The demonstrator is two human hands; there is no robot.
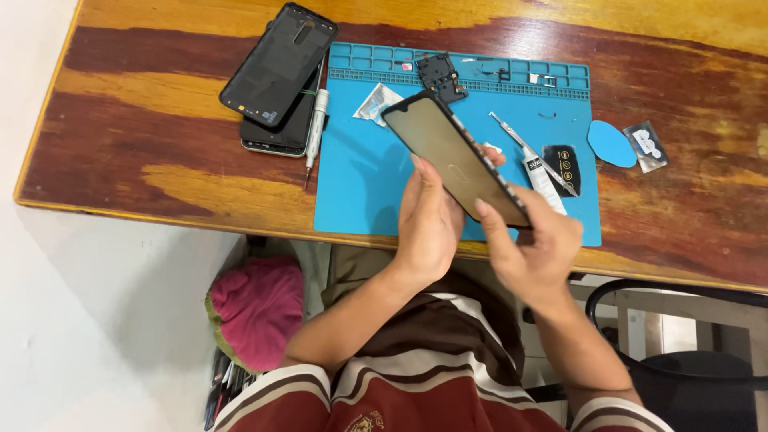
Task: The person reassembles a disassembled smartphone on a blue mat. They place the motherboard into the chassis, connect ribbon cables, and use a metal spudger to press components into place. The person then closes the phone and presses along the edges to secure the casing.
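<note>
Holding a dark phone screen panel (458,158) up over the blue work mat (352,184), the person grips it with both hands, the panel tilted so its long edge runs from upper left to lower right. The left hand (428,224) cradles it from beneath, fingers (422,172) wrapped up against the glass face. The right hand (534,244) pinches the lower end, its fingers (490,220) closed on the panel's edge. On the mat behind the panel lie a small black phone part (441,77) near the tray slots, a torn silver packet (376,102), a white glue tube (542,178) with a metal pair of tweezers (524,149) crossing it, and a black card (562,166). To the left, on the bare wooden counter (160,144), a black phone back cover (279,64) rests atop another phone (276,136), with a slim silver screwdriver (318,120) just beside them at the mat's edge. Off to the right of the mat sit a blue oval pick (612,143) and a small clear-and-black packet (646,146), touching each other. Below the counter a pink cloth bundle (256,308) lies on the floor.
</note>
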